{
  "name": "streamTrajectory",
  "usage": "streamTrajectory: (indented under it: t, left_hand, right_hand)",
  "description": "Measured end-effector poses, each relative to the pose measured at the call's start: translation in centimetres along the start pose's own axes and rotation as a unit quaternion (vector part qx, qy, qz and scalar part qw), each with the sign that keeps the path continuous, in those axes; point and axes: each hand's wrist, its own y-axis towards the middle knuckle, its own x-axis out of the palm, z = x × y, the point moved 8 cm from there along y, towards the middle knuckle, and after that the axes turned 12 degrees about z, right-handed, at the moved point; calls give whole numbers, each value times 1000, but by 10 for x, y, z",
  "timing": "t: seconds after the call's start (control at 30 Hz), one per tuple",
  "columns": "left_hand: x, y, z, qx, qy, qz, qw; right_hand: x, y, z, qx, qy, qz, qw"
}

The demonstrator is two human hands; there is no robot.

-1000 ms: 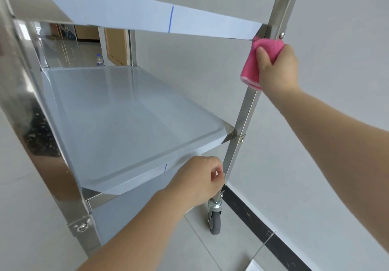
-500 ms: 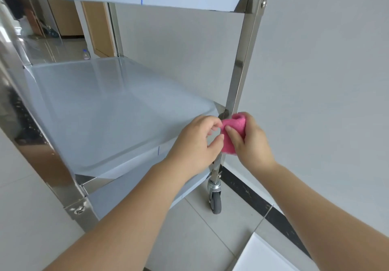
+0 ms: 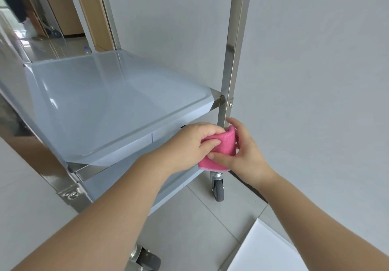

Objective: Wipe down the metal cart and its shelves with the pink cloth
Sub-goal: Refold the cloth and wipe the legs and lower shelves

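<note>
Head view, looking down past both forearms at the metal cart [image 3: 235,45]. Both hands are together on the pink cloth [image 3: 223,146], right in front of the cart's near-right upright post, just below the corner of the middle shelf [image 3: 117,106]. The left hand [image 3: 189,142] grips the cloth from the left, fingers curled over its top and thumb pressed into the face. The right hand [image 3: 246,155] holds it from the right, thumb laid across the lower front and fingers wrapped behind (fingertips up by the post). The cloth is bunched between them, its pale edge showing at the bottom. Beneath, a grey caster wheel [image 3: 217,188] sits on the tiled floor [image 3: 200,224]; a second wheel [image 3: 147,261] peeks in at the bottom edge.
</note>
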Motion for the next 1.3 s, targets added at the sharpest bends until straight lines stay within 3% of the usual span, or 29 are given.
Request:
streamTrajectory:
  t: [0.13, 0.37, 0.43, 0.57, 0.77, 0.87, 1.0, 1.17, 1.3]
  left_hand:
    - [-7, -5, -2, 11, 50, -1, 999]
    - [-10, -9, -8, -28, 121, 42, 991]
    - [-14, -9, -1, -26, 153, 54, 986]
    - [-29, -11, 12, -35, 182, 68, 980]
    - [-52, -27, 25, -36, 234, 47, 970]
    - [-71, -39, 28, -48, 259, 45, 964]
    - [-88, -63, 26, -69, 298, 20, 952]
    - [-101, -93, 32, -90, 339, -13, 936]
    - [-96, -120, 48, -30, 384, -61, 921]
  right_hand:
    - [1, -1, 13, 94, 142, -100, 980]
    - [-1, 7, 13, 112, 121, -81, 983]
    - [-6, 16, 11, 123, 87, -33, 988]
    - [-26, 31, -7, 71, -9, 132, 989]
    - [-7, 32, -19, 33, 51, 302, 951]
    - [29, 35, -7, 48, 58, 279, 957]
    - [73, 37, 0, 35, 39, 171, 984]
    - [77, 47, -5, -12, 41, 196, 980]
    - [72, 58, -3, -20, 48, 221, 974]
